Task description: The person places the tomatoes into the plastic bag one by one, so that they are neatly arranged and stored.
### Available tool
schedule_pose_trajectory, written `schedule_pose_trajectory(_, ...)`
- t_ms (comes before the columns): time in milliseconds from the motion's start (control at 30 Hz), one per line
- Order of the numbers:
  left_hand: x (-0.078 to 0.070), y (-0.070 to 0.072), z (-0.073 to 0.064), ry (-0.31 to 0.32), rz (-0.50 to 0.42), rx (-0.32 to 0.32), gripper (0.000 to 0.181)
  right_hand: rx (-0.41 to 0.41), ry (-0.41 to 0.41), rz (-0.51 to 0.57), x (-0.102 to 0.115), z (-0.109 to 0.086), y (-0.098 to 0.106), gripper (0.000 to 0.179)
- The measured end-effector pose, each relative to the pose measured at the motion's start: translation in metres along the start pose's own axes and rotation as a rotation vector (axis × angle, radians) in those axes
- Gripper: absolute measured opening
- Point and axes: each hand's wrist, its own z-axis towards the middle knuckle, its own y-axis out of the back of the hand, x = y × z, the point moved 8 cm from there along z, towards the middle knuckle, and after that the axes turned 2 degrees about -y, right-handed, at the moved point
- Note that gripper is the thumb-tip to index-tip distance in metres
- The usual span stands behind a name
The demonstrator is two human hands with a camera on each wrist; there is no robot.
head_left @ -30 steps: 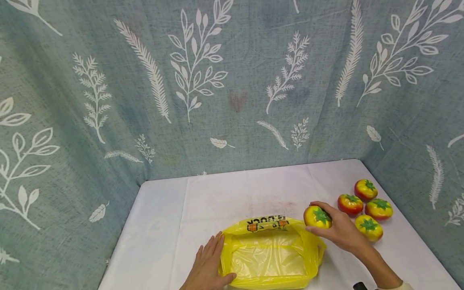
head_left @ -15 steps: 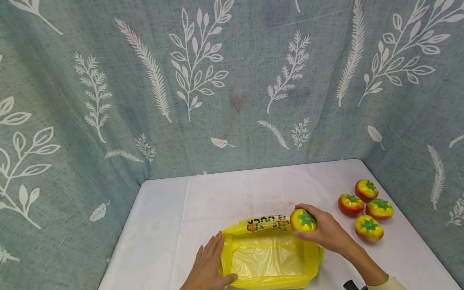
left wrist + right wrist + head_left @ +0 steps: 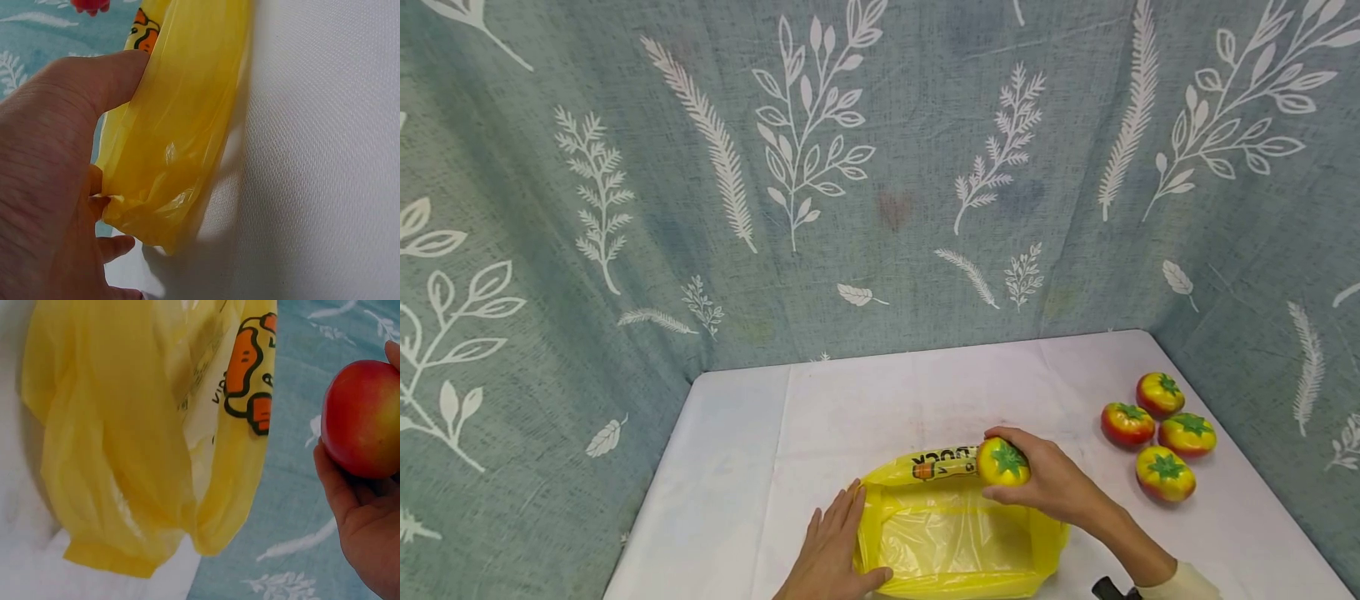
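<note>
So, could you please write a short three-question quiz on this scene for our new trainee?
1. True or false: the left hand touches the yellow bag.

2. Multiple choice: how many red-and-yellow fruits lie on the white table outside the bag?
A) Two
B) Four
C) Seven

3. Short answer: which hand grips the held fruit, and what colour is that fruit's leafy top?

Key:
1. True; it lies along the bag's left side.
2. B; they lie grouped towards the person's right.
3. The right hand; green.
</note>
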Motion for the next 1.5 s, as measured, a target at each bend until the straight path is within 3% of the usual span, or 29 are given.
schedule_pose_trajectory(500,-0.003,0.005,-0.003,-0.076,-0.002,-0.053,0.113,0.082,0.108,-0.023,0.022,0.008,-0.024,0.070)
schedule_pose_trajectory(967,-0.001,0.004,-0.004,-0.026,-0.004,0.006,0.113,0.183,0.205,-0.094,0.046,0.015,-0.055,0.069)
schedule_pose_trajectory(1233,-0.007,0.013,-0.005,-0.132,0.002,-0.063,0.108,0.230,0.260,-0.164,0.059,0.018,-0.072,0.070)
schedule_pose_trajectory(1500,-0.006,0.011,-0.004,-0.110,-0.031,-0.016,0.109,0.304,0.315,-0.177,0.068,0.019,-0.088,0.071)
